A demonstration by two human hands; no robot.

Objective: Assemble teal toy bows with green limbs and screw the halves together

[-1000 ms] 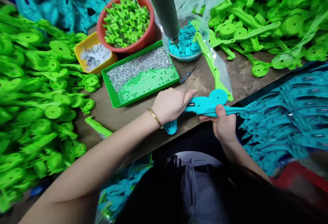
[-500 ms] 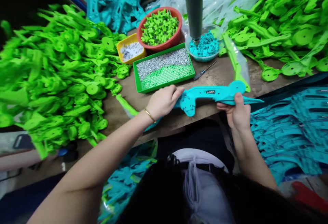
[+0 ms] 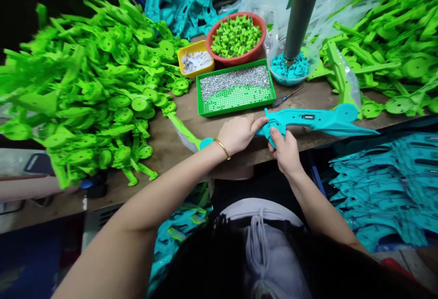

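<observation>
A teal plastic toy bow [image 3: 323, 119] lies along the front of the bench, with a light green limb [image 3: 345, 78] at its right end and another green limb [image 3: 185, 130] at its left. My left hand [image 3: 239, 132] is closed around its body left of the middle and hides that stretch. Close beside it, my right hand [image 3: 287, 151] grips the bow's central handle piece, thumb on top and fingers underneath. A small dark slot with light marks shows in the teal body to the right. Behind the bow lies a screwdriver [image 3: 287, 96].
A green tray [image 3: 236, 107] holds many small metal screws. Behind it stand a yellow tub [image 3: 195, 72], a red bowl [image 3: 236, 59] and a clear bowl [image 3: 290, 79] beneath a dark vertical tool [image 3: 299, 21]. Green part piles [image 3: 99, 89] flank the bench. Another person's arm [image 3: 30, 187] shows far left.
My right hand has moved left from the bow's right end to its central handle, next to my left hand. The whole view has shifted, so the bench things appear further right.
</observation>
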